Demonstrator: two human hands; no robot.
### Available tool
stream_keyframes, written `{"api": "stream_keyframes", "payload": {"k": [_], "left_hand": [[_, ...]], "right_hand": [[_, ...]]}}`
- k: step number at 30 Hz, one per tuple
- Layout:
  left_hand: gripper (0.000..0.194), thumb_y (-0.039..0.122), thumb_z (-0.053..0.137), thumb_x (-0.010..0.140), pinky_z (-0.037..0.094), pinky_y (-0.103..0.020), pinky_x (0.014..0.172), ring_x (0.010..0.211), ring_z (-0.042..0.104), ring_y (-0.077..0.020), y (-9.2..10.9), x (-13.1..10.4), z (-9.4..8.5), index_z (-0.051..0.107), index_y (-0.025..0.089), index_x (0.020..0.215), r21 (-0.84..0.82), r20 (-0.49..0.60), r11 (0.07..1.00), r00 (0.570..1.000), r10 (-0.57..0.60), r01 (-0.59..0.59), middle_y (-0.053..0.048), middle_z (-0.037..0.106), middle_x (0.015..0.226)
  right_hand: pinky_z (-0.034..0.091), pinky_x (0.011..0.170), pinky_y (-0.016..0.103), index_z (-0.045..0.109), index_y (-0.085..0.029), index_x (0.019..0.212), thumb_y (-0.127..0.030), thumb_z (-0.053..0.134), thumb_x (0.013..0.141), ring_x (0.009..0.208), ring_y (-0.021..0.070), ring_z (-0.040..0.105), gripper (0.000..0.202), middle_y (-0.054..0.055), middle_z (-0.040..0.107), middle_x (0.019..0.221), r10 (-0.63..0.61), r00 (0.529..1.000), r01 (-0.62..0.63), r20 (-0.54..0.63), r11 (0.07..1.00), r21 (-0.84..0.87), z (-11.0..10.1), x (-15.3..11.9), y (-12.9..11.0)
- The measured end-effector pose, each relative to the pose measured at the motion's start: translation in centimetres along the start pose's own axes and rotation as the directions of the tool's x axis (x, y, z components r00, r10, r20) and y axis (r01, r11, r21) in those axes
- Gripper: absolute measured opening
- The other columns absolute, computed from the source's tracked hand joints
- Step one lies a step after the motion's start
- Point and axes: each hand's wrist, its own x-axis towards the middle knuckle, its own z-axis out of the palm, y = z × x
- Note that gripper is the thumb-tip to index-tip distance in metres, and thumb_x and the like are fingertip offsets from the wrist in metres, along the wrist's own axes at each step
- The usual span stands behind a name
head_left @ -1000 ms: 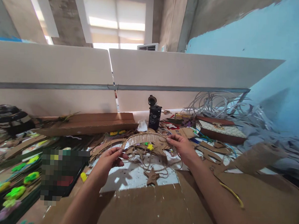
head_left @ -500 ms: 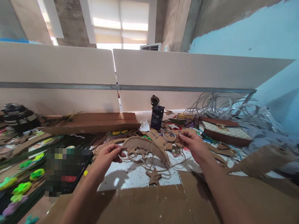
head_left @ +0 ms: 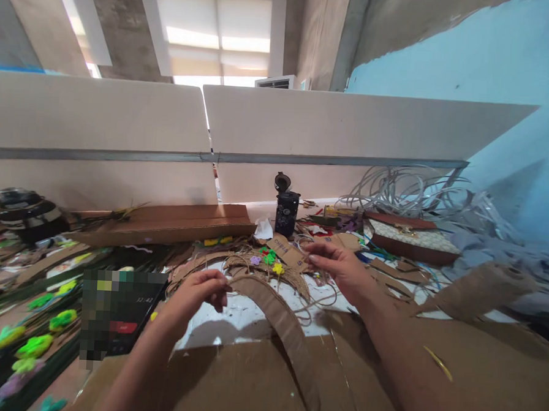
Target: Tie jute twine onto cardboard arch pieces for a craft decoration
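Your left hand, left of the frame centre, pinches the upper end of a curved cardboard strip between thumb and fingers. The strip arcs from the frame centre down to the bottom edge, over a cardboard sheet. Your right hand, right of centre, has its fingers bent and its tips pointing left, apart from the strip; you cannot tell from this view whether its fingertips are pressed together or pinch anything thin.

Behind the strip, at mid-frame, note the twine-wound arch, with a purple flower, a green flower and a yellow flower along its upper side.

Legible markings: the dark phone screen at lower left displays digits that read 12:42, above a red button; a mosaic covers its left part. The cardboard piece just left of your right fingertips carries dark printed capitals resembling "CHINA", too small to confirm. The black container at upper centre, lid raised, bears pale marks that you cannot read. The handbag at centre right shows a patterned panel and a gold-coloured clasp; its brand cannot be made out. A brown cone-shaped roll lies below it, at right.
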Motion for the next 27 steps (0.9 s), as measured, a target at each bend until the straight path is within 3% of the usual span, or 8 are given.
{"api": "stream_keyframes", "payload": {"k": [4,9,13,19,23,27], "left_hand": [[0.022,0.039,0.069,0.072,0.044,-0.028,0.061,0.056,0.059,-0.0161,-0.9,0.3,2.6,0.066,0.018,0.069,0.075,0.143,0.995,0.986,-0.083,0.073,-0.003,0.069,0.062],[0.023,0.041,0.069,0.07,0.043,-0.028,0.064,0.057,0.06,-0.016,-1.3,0.6,3.5,0.071,0.018,0.074,0.146,0.133,0.985,0.985,-0.11,0.09,-0.005,0.074,0.07],[0.025,0.042,0.072,0.067,0.042,-0.029,0.061,0.054,0.06,-0.0166,-1.7,1.0,3.6,0.071,0.018,0.073,0.121,0.11,0.983,0.982,-0.155,0.142,-0.007,0.075,0.071],[0.023,0.04,0.075,0.064,0.043,-0.028,0.059,0.053,0.059,-0.0157,-2.3,1.4,3.7,0.07,0.019,0.072,0.043,0.116,0.985,0.979,-0.17,0.166,-0.008,0.076,0.071],[0.02,0.038,0.075,0.067,0.047,-0.029,0.062,0.055,0.06,-0.0162,-2.4,1.3,3.6,0.072,0.019,0.071,0.017,0.127,0.986,0.978,-0.166,0.165,-0.008,0.077,0.073],[0.018,0.037,0.075,0.069,0.047,-0.029,0.062,0.057,0.061,-0.0166,-2.7,1.5,3.5,0.073,0.02,0.072,0.015,0.145,0.989,0.978,-0.149,0.149,-0.008,0.077,0.074]], "right_hand": [[0.049,0.072,0.032,0.078,-0.019,0.087,-0.038,0.083,0.066,0.076,0.0201,0.065,0.029,0.005,0.074,0.082,0.084,0.98,-0.057,0.182,0.987,-0.149,3.0,-0.8,0.9],[0.043,0.069,0.028,0.076,-0.019,0.079,-0.029,0.077,0.068,0.071,0.0167,0.06,0.015,0.001,0.071,0.076,0.124,0.956,-0.061,0.266,0.97,-0.235,5.7,-1.6,2.5],[0.04,0.066,0.027,0.075,-0.02,0.083,-0.025,0.07,0.072,0.067,0.0159,0.056,0.013,0.0,0.067,0.073,0.186,0.949,-0.104,0.253,0.947,-0.305,6.0,-1.8,3.3],[0.043,0.083,0.032,0.074,-0.021,0.078,-0.023,0.072,0.073,0.094,0.0233,0.061,0.005,0.005,0.07,0.095,-0.01,0.978,0.086,0.21,0.931,-0.354,5.9,-1.5,4.0],[0.043,0.071,0.029,0.073,-0.019,0.082,-0.021,0.067,0.074,0.081,0.0203,0.061,0.01,0.005,0.073,0.088,0.117,0.967,-0.04,0.227,0.946,-0.321,6.2,-1.7,4.4],[0.039,0.064,0.027,0.072,-0.019,0.081,-0.019,0.065,0.073,0.069,0.0166,0.057,0.011,0.002,0.071,0.077,0.121,0.972,-0.03,0.203,0.915,-0.402,6.4,-1.8,4.3]]}}
